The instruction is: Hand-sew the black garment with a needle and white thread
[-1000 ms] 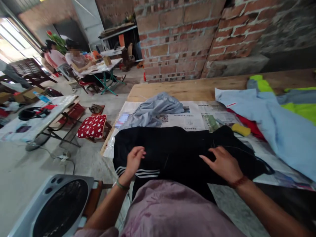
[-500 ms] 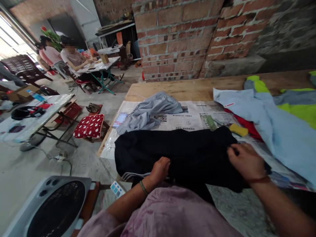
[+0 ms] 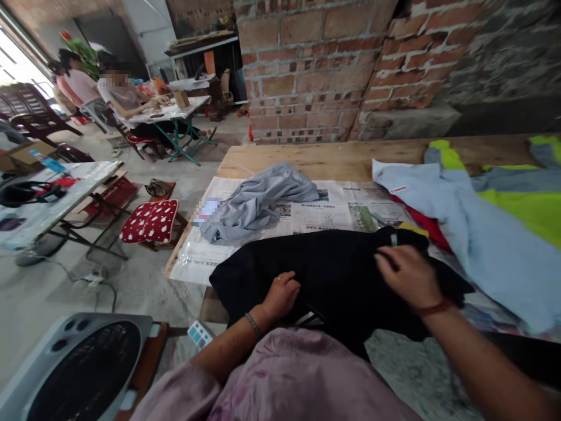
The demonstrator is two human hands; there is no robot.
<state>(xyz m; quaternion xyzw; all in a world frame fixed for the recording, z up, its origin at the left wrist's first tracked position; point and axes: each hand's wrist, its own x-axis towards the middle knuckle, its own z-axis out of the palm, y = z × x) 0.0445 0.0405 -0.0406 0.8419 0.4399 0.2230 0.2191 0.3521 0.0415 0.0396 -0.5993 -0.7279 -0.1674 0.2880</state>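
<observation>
A black garment (image 3: 324, 263) with white stripes lies bunched across the front of the table and hangs over its near edge. My left hand (image 3: 283, 294) is closed on its near side, fingers curled into the cloth. My right hand (image 3: 407, 272) pinches the garment farther right, close to a small white tag (image 3: 394, 239). Behind the garment a crumpled grey cloth (image 3: 267, 199) rests on newspaper (image 3: 307, 216). A yellow piece (image 3: 414, 228) shows just behind the garment's right end, partly covered.
To the right lie a light blue garment (image 3: 464, 216) and grey-and-neon-yellow clothing (image 3: 521, 204). A brick wall (image 3: 319, 70) rises behind the table. On the left are a red cushioned stool (image 3: 151, 221), a fan-like appliance (image 3: 87, 368) and a side table (image 3: 83, 181). People (image 3: 123, 99) sit farther back.
The garment's left end has drawn inward and its stripes have shifted toward my body. My right hand has moved left and up along the cloth, and the white tag now shows.
</observation>
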